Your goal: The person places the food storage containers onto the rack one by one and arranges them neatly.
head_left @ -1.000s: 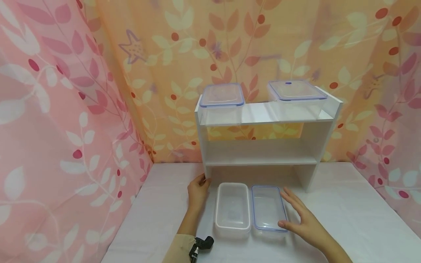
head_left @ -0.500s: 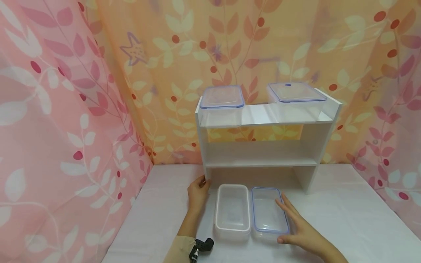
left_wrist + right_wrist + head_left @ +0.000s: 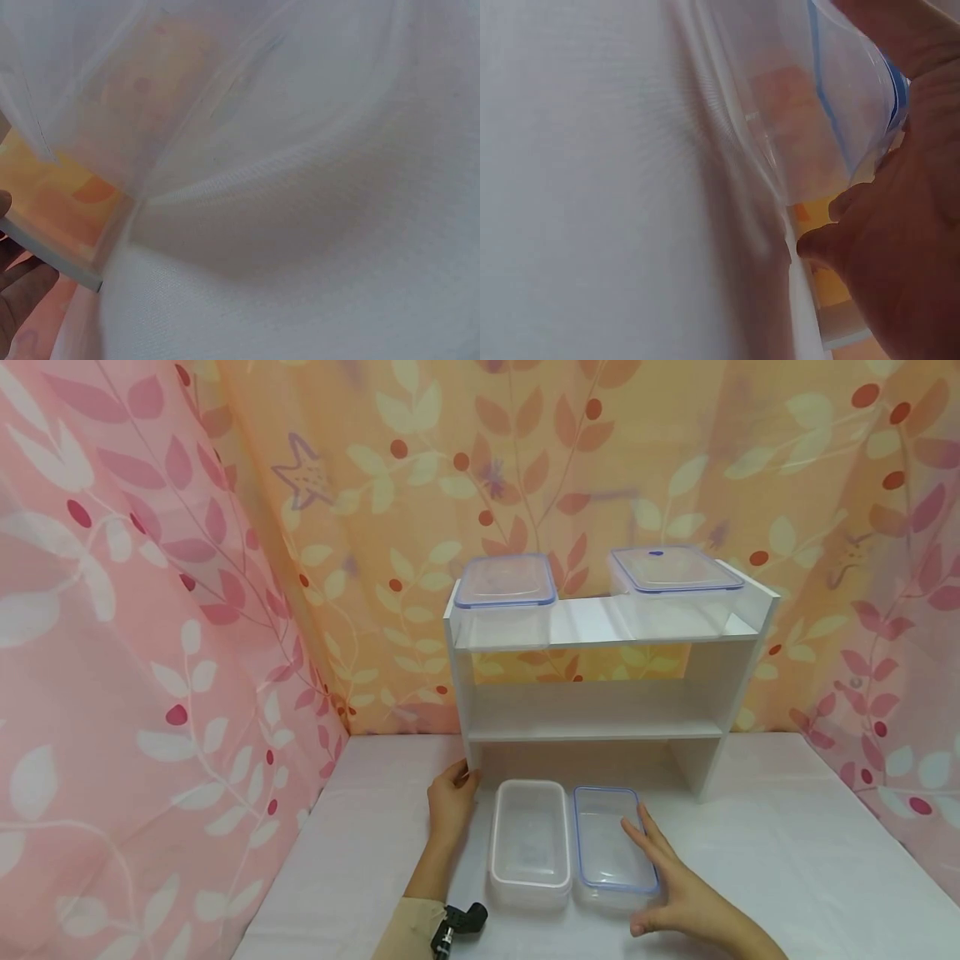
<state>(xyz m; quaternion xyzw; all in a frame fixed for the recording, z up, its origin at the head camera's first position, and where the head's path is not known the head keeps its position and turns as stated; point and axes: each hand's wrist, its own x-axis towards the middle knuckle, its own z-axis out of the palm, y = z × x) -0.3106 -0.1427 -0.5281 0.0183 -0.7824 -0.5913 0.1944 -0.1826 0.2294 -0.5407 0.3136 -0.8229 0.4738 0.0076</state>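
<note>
A white shelf (image 3: 600, 732) stands at the back of the table. My left hand (image 3: 452, 800) pinches the lower front edge of its left side panel; in the left wrist view, fingers (image 3: 30, 289) lie on both sides of this panel (image 3: 56, 259). Before the shelf sit two clear plastic containers side by side: one with a white rim (image 3: 530, 887) and one with a blue rim (image 3: 617, 888). Spread fingers of my right hand (image 3: 686, 893) lie over and along the blue-rimmed container's right side, thumb near its front corner. Whether they touch it I cannot tell.
On the shelf's top board stand two more clear containers with blue-edged lids, one at the left (image 3: 506, 583) and a larger one at the right (image 3: 677, 568). A white cloth (image 3: 795, 852) covers the table. Patterned curtains (image 3: 390, 652) hang behind and at both sides.
My right hand has shifted slightly toward me and to the left along the blue-rimmed container, whose front right corner has moved a little rightward. My left hand stays on the shelf panel.
</note>
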